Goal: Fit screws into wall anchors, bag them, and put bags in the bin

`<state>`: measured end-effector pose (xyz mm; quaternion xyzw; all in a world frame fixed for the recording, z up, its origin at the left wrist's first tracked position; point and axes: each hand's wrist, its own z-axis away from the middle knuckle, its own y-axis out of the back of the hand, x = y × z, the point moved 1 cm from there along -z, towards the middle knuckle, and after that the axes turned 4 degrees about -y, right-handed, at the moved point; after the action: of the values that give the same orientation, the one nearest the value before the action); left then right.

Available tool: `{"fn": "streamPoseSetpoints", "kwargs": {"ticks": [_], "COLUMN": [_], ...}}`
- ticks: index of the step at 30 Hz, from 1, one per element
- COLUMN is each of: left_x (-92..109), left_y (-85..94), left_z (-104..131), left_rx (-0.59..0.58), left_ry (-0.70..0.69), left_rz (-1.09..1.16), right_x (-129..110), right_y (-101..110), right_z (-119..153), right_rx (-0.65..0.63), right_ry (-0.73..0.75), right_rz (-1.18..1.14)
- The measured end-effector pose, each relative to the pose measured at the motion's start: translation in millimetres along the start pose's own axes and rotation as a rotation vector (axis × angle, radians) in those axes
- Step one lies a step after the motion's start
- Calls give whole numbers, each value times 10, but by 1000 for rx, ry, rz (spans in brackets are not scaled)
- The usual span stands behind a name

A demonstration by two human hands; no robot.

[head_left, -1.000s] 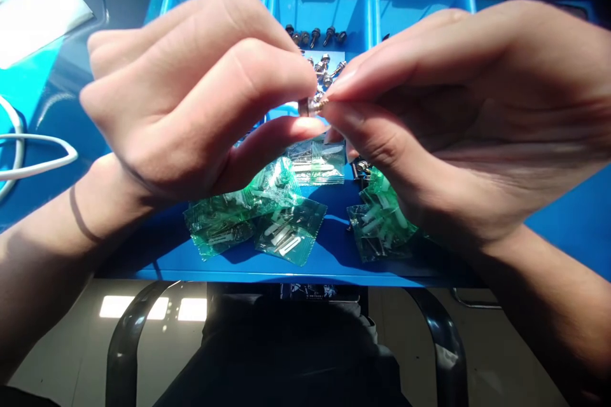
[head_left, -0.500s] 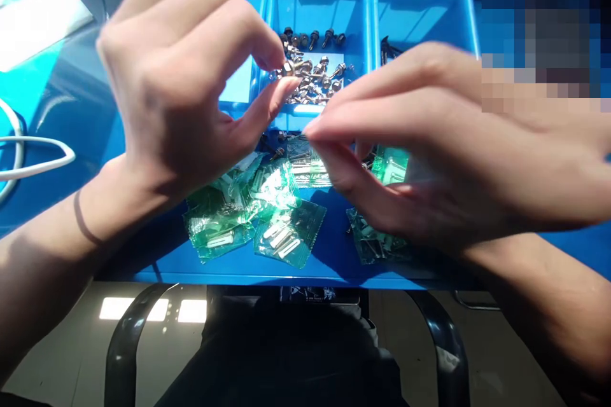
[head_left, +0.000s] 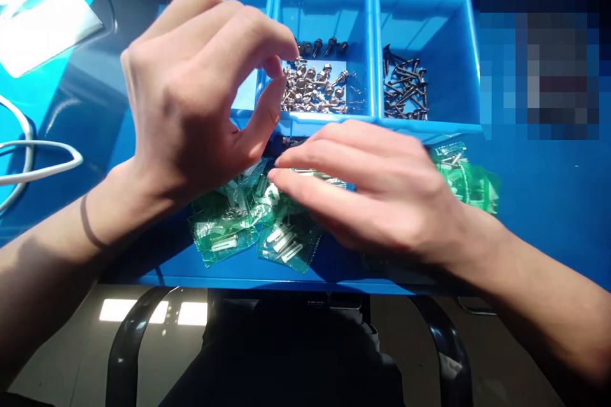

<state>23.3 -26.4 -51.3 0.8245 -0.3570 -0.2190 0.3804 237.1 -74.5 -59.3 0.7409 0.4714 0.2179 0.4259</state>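
My left hand (head_left: 191, 82) is curled above the left and middle blue bins, thumb against a bent finger and the index fingertip slightly apart; what lies between them, if anything, is hidden. Beyond its fingertips, silver hex-head screws (head_left: 315, 86) fill the lower part of the middle bin (head_left: 329, 6). My right hand (head_left: 382, 194) reaches left, palm down, over green plastic packets, its fingers stretched and nothing visible in them. Near those fingertips are a packet with white and metal pieces (head_left: 289, 245) and another packet (head_left: 222, 241) further left.
Black screws (head_left: 405, 89) lie in the right bin (head_left: 429, 9). More green packets (head_left: 470, 184) rest right of my right hand. A white cable (head_left: 48, 175) and a white sheet (head_left: 52, 28) are at the left of the blue table (head_left: 548, 216). Chair armrests (head_left: 126, 337) stand below.
My right hand has moved down and left from in front of the right bin to the packets, uncovering the black screws. The screw seen at my left fingertips no longer shows there.
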Motion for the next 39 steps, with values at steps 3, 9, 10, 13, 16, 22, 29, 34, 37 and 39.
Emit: {"fn": "streamPoseSetpoints", "kwargs": {"ticks": [3,9,10,13,16,22,29,34,37,39], "left_x": [6,8,9,17,28,0,-19,-13,-29,-45], "left_y": [13,40,40,41,51,50,2,-5,-21,-27], "left_z": [-2,-12,-10,3,14,1,0,20,30,30], "left_rx": [-11,-49,-49,-47,-44,-32,12,5,11,39], "left_ry": [-6,-3,-4,-6,-10,-28,-59,-49,-70,-108], "left_rz": [-11,1,1,-1,-5,-12,22,10,-1,13], "right_x": [-25,-44,-40,-30,-27,-39,-20,0,10,12], "right_y": [-60,-142,-144,-139,-126,-120,-118,-125,-142,-155], "right_z": [1,25,22,13,20,39,34,36,48,54], "right_rx": [-128,-206,-191,-151,-113,-122,-138,-104,-114,-98], "right_ry": [82,82,75,66,72,103,43,40,35,42], "right_rz": [-10,6,12,32,106,181,235,252,253,249]}}
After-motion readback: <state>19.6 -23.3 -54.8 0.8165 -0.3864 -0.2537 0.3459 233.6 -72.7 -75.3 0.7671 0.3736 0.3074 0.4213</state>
